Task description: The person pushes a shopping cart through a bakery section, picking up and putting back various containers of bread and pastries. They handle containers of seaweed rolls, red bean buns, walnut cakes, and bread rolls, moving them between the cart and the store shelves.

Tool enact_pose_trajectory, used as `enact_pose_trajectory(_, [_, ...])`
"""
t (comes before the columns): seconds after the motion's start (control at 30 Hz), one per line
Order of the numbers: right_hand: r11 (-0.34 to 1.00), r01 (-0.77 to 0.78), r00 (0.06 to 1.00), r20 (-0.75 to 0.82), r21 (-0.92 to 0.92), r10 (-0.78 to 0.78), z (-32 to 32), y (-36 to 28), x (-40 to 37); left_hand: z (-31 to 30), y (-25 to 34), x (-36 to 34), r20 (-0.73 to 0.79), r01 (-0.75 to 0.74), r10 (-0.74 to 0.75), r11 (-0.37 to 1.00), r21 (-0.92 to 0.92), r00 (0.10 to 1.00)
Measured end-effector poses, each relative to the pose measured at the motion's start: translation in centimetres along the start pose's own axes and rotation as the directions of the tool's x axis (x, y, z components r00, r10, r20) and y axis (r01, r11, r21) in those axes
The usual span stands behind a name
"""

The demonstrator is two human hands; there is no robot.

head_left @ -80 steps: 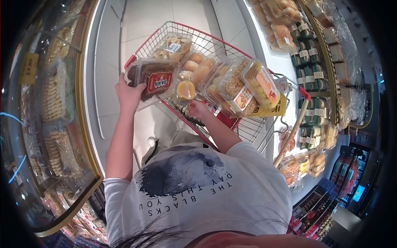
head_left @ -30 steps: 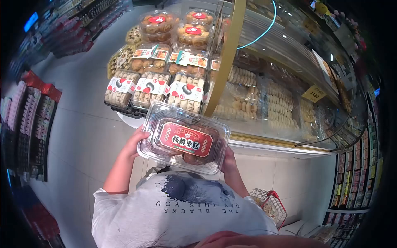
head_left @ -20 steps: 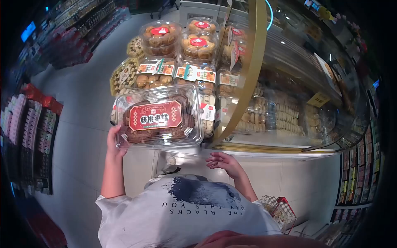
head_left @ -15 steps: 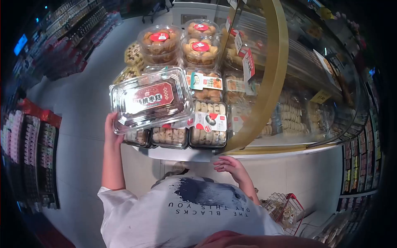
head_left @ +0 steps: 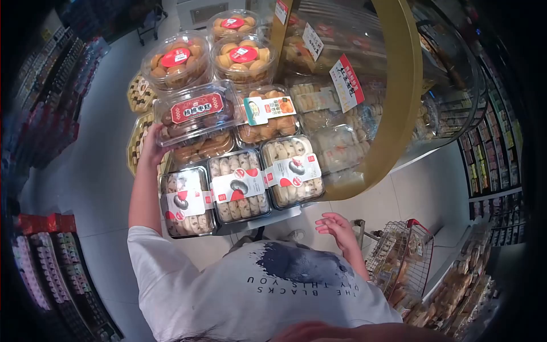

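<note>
My left hand [head_left: 151, 147] grips the near left corner of a clear plastic cake box [head_left: 199, 111] with a red label and brown cakes inside. The box is over the display, overlapping another clear pack of brown pastries [head_left: 204, 147]. Right of it lies a pastry pack [head_left: 269, 117] with a green and orange label. Nearer me, several black-based cookie packs with white labels stand in a row, the middle cookie pack [head_left: 239, 187] among them. My right hand [head_left: 337, 227] hangs in front of my body beyond the display's near edge, fingers extended, holding nothing.
Round tubs of pastries [head_left: 244, 60] stand stacked at the back. A gold-rimmed curved glass case [head_left: 404, 114] with price cards [head_left: 346, 84] borders the right. A wire shopping cart [head_left: 401, 256] stands to my lower right. Store shelves [head_left: 54, 256] are at the left.
The cake box has moved away from me and lower, uncovering the front row of cookie packs; my left hand still holds it. The view has turned and shifted. My right hand stays free.
</note>
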State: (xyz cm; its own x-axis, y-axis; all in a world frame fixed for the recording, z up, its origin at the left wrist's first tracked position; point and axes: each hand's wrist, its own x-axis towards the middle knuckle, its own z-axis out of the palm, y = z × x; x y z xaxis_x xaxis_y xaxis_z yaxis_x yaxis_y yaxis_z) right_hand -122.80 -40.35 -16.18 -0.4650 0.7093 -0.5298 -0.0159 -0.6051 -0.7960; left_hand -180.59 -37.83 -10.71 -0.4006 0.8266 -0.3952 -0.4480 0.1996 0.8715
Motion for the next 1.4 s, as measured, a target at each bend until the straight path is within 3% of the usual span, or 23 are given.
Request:
enact_pose_trajectory(0.03, [1.0,-0.002,1.0,-0.018,0.009,0.002,-0.2,0.4,-0.3,-0.3,0.0,0.3,-0.066,0.026,-0.018,0.993,0.117,0.998])
enact_pose_trajectory(0.1, [0.999,0.005,0.996,-0.092,0.049,-0.001,-1.1,1.0,-0.9,-0.4,1.2,0.0,-0.021,0.148,-0.148,0.951,0.271,0.989])
enact_pose_trajectory(0.2, [0.996,-0.007,0.984,-0.175,0.086,0.022,-2.1,1.9,-1.8,-0.9,1.1,0.6,-0.043,0.182,-0.177,0.946,0.267,0.983])
enact_pose_trajectory(0.27, [0.993,0.003,0.981,-0.192,0.115,0.019,-3.2,3.0,-2.3,-5.9,0.5,4.5,-0.186,0.127,-0.069,0.939,0.319,0.98])
enact_pose_trajectory(0.3, [0.993,0.0,0.976,-0.215,0.122,0.027,-3.7,3.3,-2.8,-2.0,1.4,2.0,-0.439,0.093,0.143,0.876,0.472,0.887])
enact_pose_trajectory(0.33, [0.991,-0.009,0.971,-0.236,0.133,0.041,-4.4,3.7,-3.4,-1.7,2.8,1.8,-0.459,0.145,0.205,0.773,0.618,0.864])
enact_pose_trajectory(0.37, [0.991,0.028,0.967,-0.253,0.131,0.007,-5.2,4.2,-4.3,-0.3,3.2,0.8,-0.321,-0.043,0.444,0.637,0.77,0.836])
enact_pose_trajectory(0.4, [0.99,0.059,0.963,-0.269,0.125,-0.024,-6.1,4.7,-5.3,4.1,2.8,-2.3,-0.202,-0.081,0.746,0.324,0.942,0.635])
enact_pose_trajectory(0.47, [0.98,0.09,0.944,-0.328,0.178,-0.028,-8.5,6.3,-7.5,11.1,1.5,-6.9,-0.011,-0.294,0.874,0.175,0.94,0.486])
enact_pose_trajectory(0.5, [0.973,0.097,0.929,-0.369,0.211,-0.013,-9.8,6.9,-8.7,14.6,-0.3,-9.4,0.129,-0.594,0.9,0.161,0.788,0.416])
enact_pose_trajectory(0.53, [0.965,0.102,0.915,-0.403,0.241,0.004,-11.2,7.5,-10.2,18.4,-2.8,-11.4,0.325,-0.674,0.887,-0.021,0.738,0.328])
enact_pose_trajectory(0.6, [0.945,0.158,0.871,-0.492,0.285,0.003,-14.3,8.6,-14.2,26.3,-7.8,-16.3,0.637,-0.767,0.766,-0.359,0.532,0.084])
enact_pose_trajectory(0.67, [0.917,0.25,0.797,-0.603,0.311,-0.013,-17.2,10.0,-18.2,33.4,-12.2,-20.6,0.819,-0.732,0.536,-0.639,0.235,-0.206])
enact_pose_trajectory(0.73, [0.879,0.315,0.71,-0.703,0.359,0.033,-20.8,12.3,-22.2,37.9,-18.1,-22.0,0.82,-0.905,0.556,-0.406,0.128,-0.133])
enact_pose_trajectory(0.77, [0.857,0.349,0.661,-0.748,0.379,0.061,-22.5,13.5,-24.3,40.9,-20.8,-23.9,0.845,-0.954,0.53,-0.281,0.105,-0.063])
enact_pose_trajectory(0.8, [0.823,0.401,0.609,-0.788,0.403,0.09,-24.1,14.4,-26.5,43.2,-23.3,-25.1,0.881,-0.987,0.47,-0.159,0.028,-0.051])
enact_pose_trajectory(0.9, [0.696,0.573,0.451,-0.876,0.432,0.172,-28.3,16.9,-33.3,49.3,-30.0,-29.1,0.946,-0.994,0.306,-0.014,-0.105,-0.104])
enact_pose_trajectory(0.97, [0.587,0.696,0.364,-0.908,0.414,0.209,-30.1,18.4,-37.1,52.1,-33.7,-31.2,0.984,-0.997,0.17,0.037,-0.064,-0.057])
enact_pose_trajectory(1.07, [0.492,0.802,0.236,-0.936,0.339,0.261,-31.1,19.4,-41.3,56.1,-38.0,-33.7,0.999,-0.974,0.038,0.226,0.02,0.029])
enact_pose_trajectory(1.2, [0.413,0.853,0.171,-0.919,0.318,0.355,-31.6,22.2,-43.0,61.7,-43.3,-34.5,0.984,-0.932,-0.18,0.356,0.063,-0.002])
enact_pose_trajectory(1.27, [0.383,0.864,0.163,-0.902,0.326,0.399,-31.4,22.8,-43.2,64.8,-46.5,-34.2,0.969,-0.899,-0.239,0.434,0.051,-0.06])
enact_pose_trajectory(1.33, [0.402,0.858,0.134,-0.896,0.319,0.424,-31.7,22.9,-43.0,68.9,-49.7,-33.9,0.932,-0.809,-0.358,0.565,0.164,-0.061])
enact_pose_trajectory(1.4, [0.408,0.863,0.103,-0.894,0.299,0.436,-32.3,23.2,-42.9,72.6,-55.1,-32.7,0.874,-0.46,-0.486,0.777,0.43,-0.002])
